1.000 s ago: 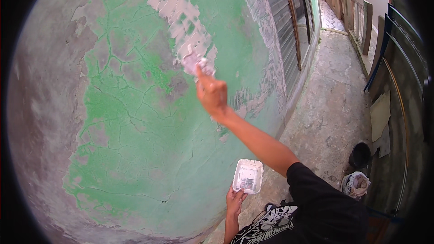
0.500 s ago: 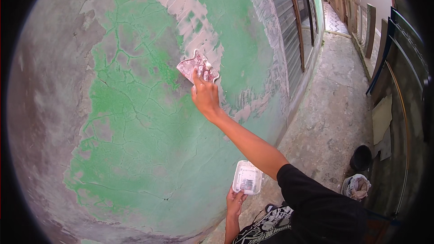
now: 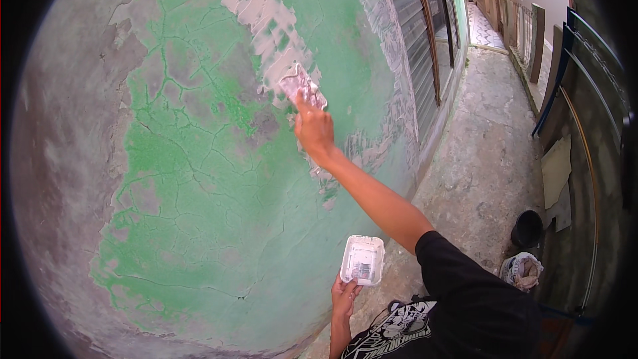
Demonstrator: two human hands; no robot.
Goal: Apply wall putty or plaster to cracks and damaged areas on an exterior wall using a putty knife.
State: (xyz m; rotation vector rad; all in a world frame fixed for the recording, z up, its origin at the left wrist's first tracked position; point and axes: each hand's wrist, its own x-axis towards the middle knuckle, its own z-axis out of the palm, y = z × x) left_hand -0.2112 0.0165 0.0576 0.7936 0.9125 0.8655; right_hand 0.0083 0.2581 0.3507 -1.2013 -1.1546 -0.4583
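My right hand [image 3: 313, 126] is closed on a small putty spreader [image 3: 300, 85] smeared with pale paste, against the cracked green wall [image 3: 189, 219]. Around it runs a slanting band of wet, off-white putty [image 3: 262, 10], rippled and streaked, with green showing through. Low in the view my left hand [image 3: 344, 296] grips a white shallow rectangular tray [image 3: 363, 252] from below, with whitish residue inside.
Bare grey render [image 3: 73, 166] borders the green paint. A slatted window [image 3: 415, 46] is up the wall. A concrete path [image 3: 485, 113] runs along it, with a black bucket [image 3: 527, 229], an open sack [image 3: 522, 269] and leaning metal bars [image 3: 559, 60] at right.
The spreader moved down the band, then slightly up and right since half a second ago. More putty shows left of my right wrist. The tray stays nearly still.
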